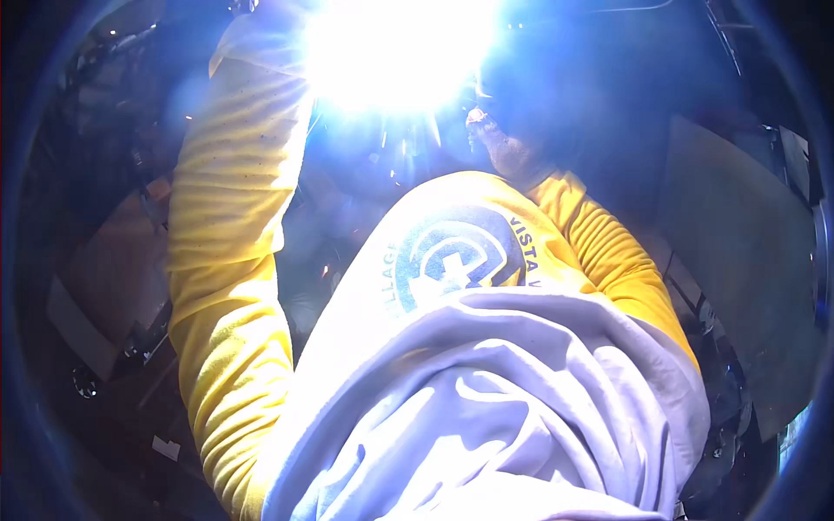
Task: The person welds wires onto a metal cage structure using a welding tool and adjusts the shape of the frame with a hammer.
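A blinding white-blue light [400, 48] with rays and small sparks below it fills the top middle of the head view. My left arm in a yellow sleeve [233, 200] stretches up to the left side of this glare. At the top edge the left hand is washed out, so its fingers and anything in them cannot be made out. My right hand [511, 154] is just right of and below the light, its fingers curled inward. Whatever it grips is lost in glare and shadow. The right sleeve [617, 247] is bent close to my body.
A pale grey cloth garment [512, 391] bunches over my yellow shirt [460, 243]. On the right stands a large flat grey panel [738, 269]. Dim brownish panels [117, 260] and dark clutter lie to the left, with a small pale scrap [166, 448] lower down.
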The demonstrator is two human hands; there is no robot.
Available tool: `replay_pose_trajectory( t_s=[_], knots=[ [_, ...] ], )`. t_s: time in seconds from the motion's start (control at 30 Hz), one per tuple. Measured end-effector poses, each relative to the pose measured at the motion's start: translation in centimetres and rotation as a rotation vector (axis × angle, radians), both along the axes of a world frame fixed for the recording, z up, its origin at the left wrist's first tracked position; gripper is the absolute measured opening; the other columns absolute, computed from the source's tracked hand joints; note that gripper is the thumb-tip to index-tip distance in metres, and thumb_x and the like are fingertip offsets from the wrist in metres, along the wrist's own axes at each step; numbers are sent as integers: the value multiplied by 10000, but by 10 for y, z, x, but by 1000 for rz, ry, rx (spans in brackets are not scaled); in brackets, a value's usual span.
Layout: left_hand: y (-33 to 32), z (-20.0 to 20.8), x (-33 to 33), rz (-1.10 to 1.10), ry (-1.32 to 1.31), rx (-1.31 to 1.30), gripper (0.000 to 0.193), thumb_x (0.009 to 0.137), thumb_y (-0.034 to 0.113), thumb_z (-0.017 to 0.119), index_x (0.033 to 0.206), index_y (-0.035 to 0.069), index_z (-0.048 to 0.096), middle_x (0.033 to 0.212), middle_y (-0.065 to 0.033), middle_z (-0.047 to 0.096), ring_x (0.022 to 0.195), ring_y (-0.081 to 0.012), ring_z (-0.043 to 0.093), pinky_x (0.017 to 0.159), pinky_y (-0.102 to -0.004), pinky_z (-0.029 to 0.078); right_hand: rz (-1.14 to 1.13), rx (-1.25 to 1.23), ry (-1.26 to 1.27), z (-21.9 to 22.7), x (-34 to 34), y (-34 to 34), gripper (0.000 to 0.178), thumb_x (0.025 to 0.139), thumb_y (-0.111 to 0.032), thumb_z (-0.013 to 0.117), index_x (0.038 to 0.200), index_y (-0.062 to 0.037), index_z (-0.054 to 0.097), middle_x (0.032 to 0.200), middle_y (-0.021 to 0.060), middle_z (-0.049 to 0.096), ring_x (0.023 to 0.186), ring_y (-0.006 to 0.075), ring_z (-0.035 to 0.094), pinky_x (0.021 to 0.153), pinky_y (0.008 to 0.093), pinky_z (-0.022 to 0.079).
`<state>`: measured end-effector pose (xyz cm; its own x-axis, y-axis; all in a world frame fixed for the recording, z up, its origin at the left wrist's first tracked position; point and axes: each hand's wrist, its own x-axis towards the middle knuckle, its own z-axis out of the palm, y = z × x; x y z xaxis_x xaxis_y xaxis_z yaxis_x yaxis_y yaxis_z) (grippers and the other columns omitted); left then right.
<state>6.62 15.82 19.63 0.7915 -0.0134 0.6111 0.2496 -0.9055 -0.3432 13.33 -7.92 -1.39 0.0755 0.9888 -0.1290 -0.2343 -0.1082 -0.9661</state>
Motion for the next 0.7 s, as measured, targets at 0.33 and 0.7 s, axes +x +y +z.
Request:
replay_pose_trajectory(
  t_s=[0.33, 0.7],
  knots=[
    [4, -1, 7, -26, 7, 0, 194, 868, 200, 704, 1049, 131, 707, 603, -62, 559, 475, -254, 549, 432, -391, 434, -38, 33, -61, -23, 7, -9, 327, 953, -152, 695, 1218, 10, 592, 1024, 79, 662, 911, 130, 633, 771, 314, 549],
    [84, 13, 25, -76, 88, -43, 190, 866, 195, 703, 1046, 131, 706, 597, -62, 550, 471, -256, 542, 430, -393, 429, -186, 53, -178, 26, 19, 94, 485, 927, -238, 703, 1291, 20, 513, 1012, 153, 652, 910, 210, 660, 774, 352, 539]
  ],
)
